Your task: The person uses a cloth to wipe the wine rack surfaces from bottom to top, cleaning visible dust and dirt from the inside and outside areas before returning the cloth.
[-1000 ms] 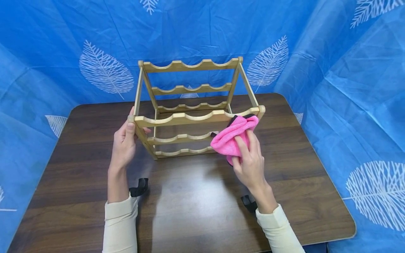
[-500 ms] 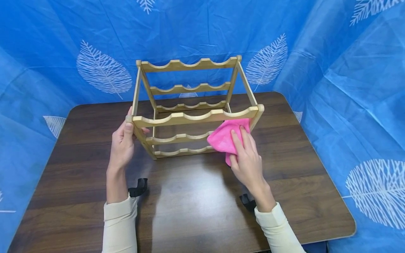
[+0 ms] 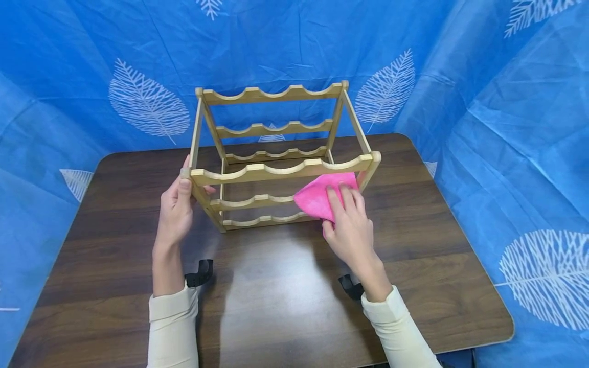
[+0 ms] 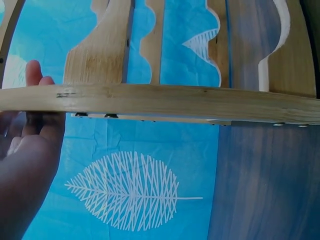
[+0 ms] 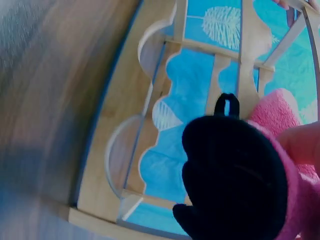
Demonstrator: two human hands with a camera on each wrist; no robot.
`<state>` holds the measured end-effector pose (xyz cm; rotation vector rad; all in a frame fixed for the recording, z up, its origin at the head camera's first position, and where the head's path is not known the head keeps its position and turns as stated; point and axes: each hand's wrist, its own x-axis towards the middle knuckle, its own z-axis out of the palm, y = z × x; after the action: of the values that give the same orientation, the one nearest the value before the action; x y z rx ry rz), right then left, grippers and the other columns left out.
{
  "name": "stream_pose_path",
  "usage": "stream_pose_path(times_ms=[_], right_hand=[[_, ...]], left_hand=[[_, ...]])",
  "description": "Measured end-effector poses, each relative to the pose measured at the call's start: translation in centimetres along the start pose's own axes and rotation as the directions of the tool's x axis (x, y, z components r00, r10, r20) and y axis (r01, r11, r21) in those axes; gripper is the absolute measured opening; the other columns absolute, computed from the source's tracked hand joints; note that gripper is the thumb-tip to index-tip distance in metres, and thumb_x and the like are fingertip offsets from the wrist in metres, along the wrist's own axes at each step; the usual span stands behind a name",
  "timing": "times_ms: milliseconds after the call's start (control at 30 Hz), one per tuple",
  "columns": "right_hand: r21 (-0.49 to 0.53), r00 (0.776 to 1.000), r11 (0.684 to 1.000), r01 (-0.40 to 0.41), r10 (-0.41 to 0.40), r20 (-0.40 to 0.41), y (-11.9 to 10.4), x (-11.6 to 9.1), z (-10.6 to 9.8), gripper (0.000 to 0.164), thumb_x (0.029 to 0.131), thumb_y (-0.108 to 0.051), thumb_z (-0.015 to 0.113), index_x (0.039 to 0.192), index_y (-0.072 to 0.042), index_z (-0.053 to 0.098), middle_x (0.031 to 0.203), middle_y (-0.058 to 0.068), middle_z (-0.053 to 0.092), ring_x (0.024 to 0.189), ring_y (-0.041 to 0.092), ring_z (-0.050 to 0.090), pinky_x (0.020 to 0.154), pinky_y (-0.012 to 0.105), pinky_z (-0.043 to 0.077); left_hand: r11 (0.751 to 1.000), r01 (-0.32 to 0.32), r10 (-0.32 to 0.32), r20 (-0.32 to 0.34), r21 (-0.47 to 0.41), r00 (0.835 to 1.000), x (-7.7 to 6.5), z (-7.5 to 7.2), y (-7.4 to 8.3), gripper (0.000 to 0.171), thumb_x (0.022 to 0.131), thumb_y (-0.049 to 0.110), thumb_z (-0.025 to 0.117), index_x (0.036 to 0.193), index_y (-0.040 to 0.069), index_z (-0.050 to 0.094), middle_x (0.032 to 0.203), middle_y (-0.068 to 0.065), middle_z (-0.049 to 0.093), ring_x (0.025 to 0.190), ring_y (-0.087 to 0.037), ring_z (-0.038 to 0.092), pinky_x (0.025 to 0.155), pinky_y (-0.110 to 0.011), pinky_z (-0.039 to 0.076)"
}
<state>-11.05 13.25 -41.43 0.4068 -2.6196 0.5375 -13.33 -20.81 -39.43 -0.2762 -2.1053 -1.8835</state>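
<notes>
A pale wooden rack with scalloped rails is on the dark wood table. My left hand grips its upper front left corner, thumb on the near side and fingertips showing beyond the post. In the left wrist view, the fingers reach around a wooden upright. My right hand holds a pink cloth just under the right part of the top front rail. The cloth's upper edge is hidden behind that rail. Up close in the right wrist view, a black part of the cloth with a small loop covers some of the rack.
A blue curtain with white leaf prints hangs behind and beside the table. Black curved pieces, one at the left wrist and one at the right wrist, jut inward above the tabletop.
My right hand has shifted a little left with the cloth. The cloth's top edge went from the rail's front to beneath and behind it. My left hand keeps its grip on the corner.
</notes>
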Motion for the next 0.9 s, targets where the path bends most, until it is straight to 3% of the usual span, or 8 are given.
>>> stream_pose_path(times_ms=[467,700,900], right_hand=[[0.02,0.999,0.999,-0.032,0.032,0.002,-0.7,-0.3,0.7,0.061,0.079,-0.008,0.066,0.139,-0.006,0.054,0.14,0.018,0.05,0.128,0.034,0.042,0.053,0.059,0.054],[0.053,0.998,0.997,-0.061,0.062,-0.012,-1.0,-0.5,0.9,0.063,0.077,-0.007,0.066,0.139,-0.007,0.053,0.14,0.018,0.05,0.126,0.035,0.042,0.057,0.063,0.053],[0.111,0.995,0.989,-0.095,0.099,-0.028,-1.8,-0.4,1.7,0.066,0.076,-0.003,0.066,0.14,-0.01,0.053,0.142,0.017,0.047,0.128,0.036,0.04,0.055,0.062,0.052]], left_hand=[[0.998,0.03,-0.031,0.0,0.048,1.0,-0.2,-0.1,0.0,0.043,0.109,0.03,0.034,0.151,0.025,0.04,0.086,0.001,0.07,0.098,-0.014,0.065,0.088,-0.019,0.048],[0.999,0.023,-0.023,-0.002,0.045,1.0,-0.4,0.1,0.0,0.043,0.109,0.029,0.034,0.151,0.024,0.04,0.087,-0.007,0.071,0.097,-0.014,0.065,0.085,-0.019,0.05],[1.0,0.025,-0.025,-0.016,0.012,1.0,-0.2,0.1,0.1,0.042,0.109,0.029,0.035,0.149,0.022,0.045,0.086,-0.002,0.07,0.098,-0.016,0.066,0.089,-0.019,0.049]])
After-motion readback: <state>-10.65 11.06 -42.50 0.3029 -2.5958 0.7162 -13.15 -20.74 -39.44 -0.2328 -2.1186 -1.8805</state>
